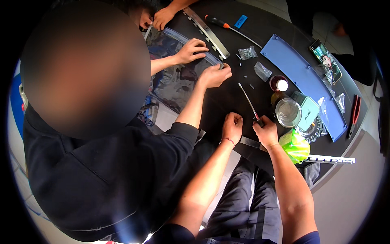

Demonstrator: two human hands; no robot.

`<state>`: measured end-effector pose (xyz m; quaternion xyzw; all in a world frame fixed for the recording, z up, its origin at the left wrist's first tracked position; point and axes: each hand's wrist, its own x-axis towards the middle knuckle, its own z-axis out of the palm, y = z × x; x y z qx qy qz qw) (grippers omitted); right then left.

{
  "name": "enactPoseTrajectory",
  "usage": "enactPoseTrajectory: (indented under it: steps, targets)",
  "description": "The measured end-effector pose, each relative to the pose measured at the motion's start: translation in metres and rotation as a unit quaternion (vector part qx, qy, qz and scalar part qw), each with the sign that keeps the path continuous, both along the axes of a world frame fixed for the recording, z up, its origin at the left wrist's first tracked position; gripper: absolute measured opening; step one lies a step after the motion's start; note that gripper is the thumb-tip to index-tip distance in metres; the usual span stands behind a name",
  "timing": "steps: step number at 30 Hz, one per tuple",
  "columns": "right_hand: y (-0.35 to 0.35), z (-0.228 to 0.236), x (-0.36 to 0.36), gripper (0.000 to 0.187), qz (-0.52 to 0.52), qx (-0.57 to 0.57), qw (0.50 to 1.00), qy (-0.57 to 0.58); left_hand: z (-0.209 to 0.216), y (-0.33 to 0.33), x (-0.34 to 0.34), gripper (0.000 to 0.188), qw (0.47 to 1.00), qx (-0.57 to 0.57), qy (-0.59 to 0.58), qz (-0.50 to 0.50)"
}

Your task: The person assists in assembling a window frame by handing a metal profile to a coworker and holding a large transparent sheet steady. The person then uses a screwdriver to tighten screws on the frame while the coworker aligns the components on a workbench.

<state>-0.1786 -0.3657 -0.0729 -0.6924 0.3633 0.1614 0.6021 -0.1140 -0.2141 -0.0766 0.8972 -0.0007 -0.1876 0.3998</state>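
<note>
My right hand point(267, 132) is closed around the dark and red handle of a screwdriver point(248, 97). Its thin metal shaft points up and to the left over the black table. Beside it, my left hand point(232, 128) rests at the table's near edge with its fingers curled in; whatever they may hold is hidden. A flat metal strip point(250, 142) lies between my wrists and runs under the right one. Several small screws point(245, 76) are scattered past the screwdriver's tip, near two small clear plastic bags point(263, 71).
At left, a person's hands hold the edge of a clear plastic sheet point(172, 87); another person's hand point(163, 17) touches its far end. Right of me stand a clear jar point(288, 112), a bottle point(279, 83), a green package point(294, 146), a blue curved panel point(300, 77) and red-handled pliers point(354, 116).
</note>
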Motion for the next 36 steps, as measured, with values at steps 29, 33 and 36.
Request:
enactPoseTrajectory:
  steps: [29, 33, 36]
  targets:
    - [-0.001, 0.018, 0.016, 0.035, -0.008, -0.041, 0.997, -0.061, 0.001, 0.021, 0.016, 0.023, 0.825, -0.35, 0.366, 0.25]
    - [0.01, 0.004, -0.01, 0.032, 0.022, -0.05, 0.998, -0.018, -0.005, 0.045, 0.0, 0.019, 0.82, -0.344, 0.39, 0.239]
    - [0.011, 0.008, -0.008, 0.029, -0.002, -0.057, 0.998, -0.026, 0.0, 0.04, 0.003, 0.019, 0.812, -0.342, 0.404, 0.246]
